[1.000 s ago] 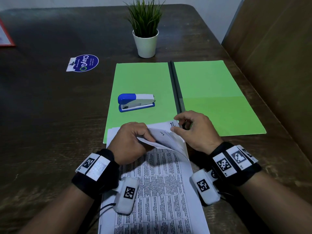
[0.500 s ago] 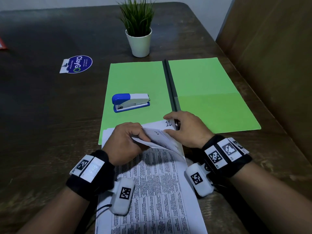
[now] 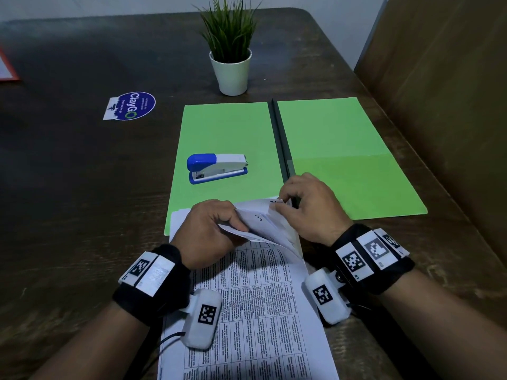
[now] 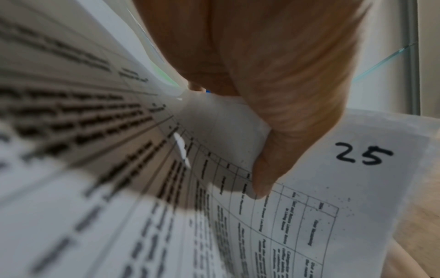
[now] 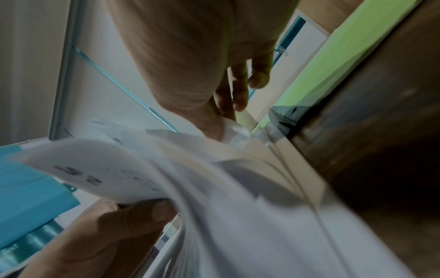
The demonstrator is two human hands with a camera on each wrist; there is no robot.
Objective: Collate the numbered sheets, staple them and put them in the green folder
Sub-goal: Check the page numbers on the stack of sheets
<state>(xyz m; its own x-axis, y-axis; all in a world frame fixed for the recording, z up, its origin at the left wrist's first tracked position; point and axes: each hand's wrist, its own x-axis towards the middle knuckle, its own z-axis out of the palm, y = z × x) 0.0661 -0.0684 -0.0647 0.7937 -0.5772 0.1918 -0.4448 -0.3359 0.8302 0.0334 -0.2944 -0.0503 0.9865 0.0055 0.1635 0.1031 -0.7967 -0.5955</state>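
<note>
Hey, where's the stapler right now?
In the head view the stapler lies on the left half of the open green folder, just beyond the left hand and nearer than the potted plant.

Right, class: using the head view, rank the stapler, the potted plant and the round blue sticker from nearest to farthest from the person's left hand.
From the left hand:
1. Stapler, just ahead, on the green folder's left half.
2. Round blue sticker, farther off, ahead and to the left.
3. Potted plant, at the table's far end.
</note>
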